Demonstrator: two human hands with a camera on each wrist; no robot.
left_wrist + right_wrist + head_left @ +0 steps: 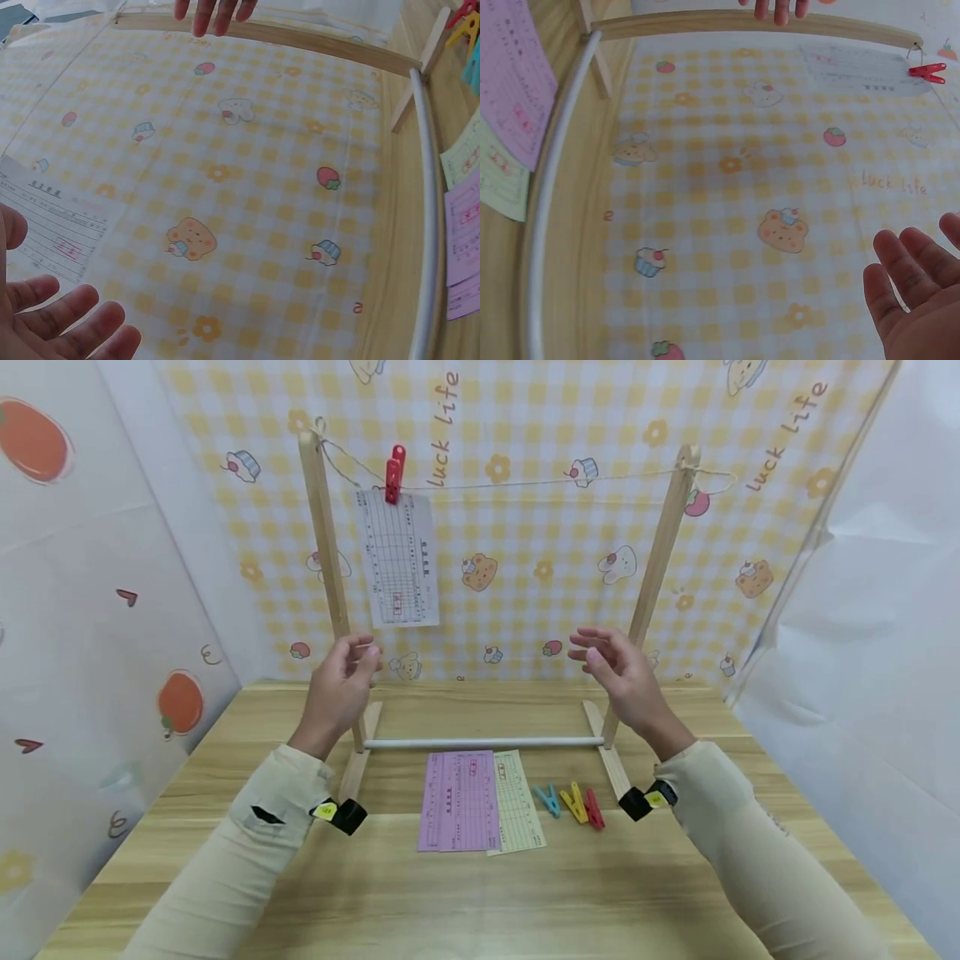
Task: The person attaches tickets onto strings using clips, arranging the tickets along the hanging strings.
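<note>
Yellow-checked cloth [517, 610] fills my background. Left hand [341, 683] and right hand [628, 685] hover mid-frame, fingers relaxed, both empty. At upper left, one red clip [393, 481] pins the white slip [401, 564] to the string [525, 483]; I reckon bumping the post [327, 543] could shake it loose.

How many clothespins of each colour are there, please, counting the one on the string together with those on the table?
Red clothespins: 2, one on the string and one on the table
Yellow clothespin: 1, on the table
Blue clothespin: 1, on the table
Total: 4
</note>
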